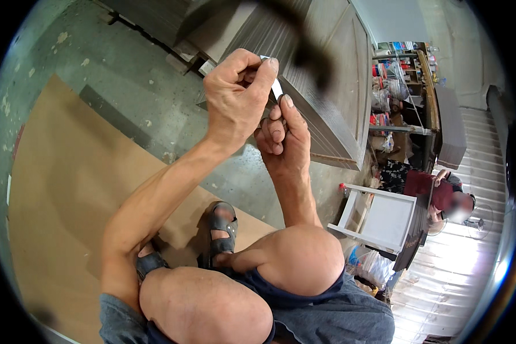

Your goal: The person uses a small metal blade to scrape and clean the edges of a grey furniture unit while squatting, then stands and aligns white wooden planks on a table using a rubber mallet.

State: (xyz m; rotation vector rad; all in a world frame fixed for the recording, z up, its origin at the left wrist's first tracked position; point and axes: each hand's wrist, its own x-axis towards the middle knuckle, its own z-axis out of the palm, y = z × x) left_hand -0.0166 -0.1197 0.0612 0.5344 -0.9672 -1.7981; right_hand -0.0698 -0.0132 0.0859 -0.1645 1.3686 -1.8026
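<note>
A short, narrow white strip [277, 89] stretches between my two hands, in front of a stack of dark grey wood-grain panels. My left hand [235, 94] pinches its upper end between thumb and curled forefinger. Lower and to the right, my right hand [285, 135] pinches the other end between thumb and forefinger, with its remaining fingers curled in. Whether the strip is tape, paper or plastic I cannot tell. Just beyond the hands are the edges of the stacked grey panels [321, 123].
Brown sheet board [69, 189] lies on the worn green floor under my sandalled feet. At right are a cluttered shelf [404, 129], a white drawer-like frame [378, 219] and a person [436, 189] farther back. A dark blurred object [312, 63] hangs close at the top.
</note>
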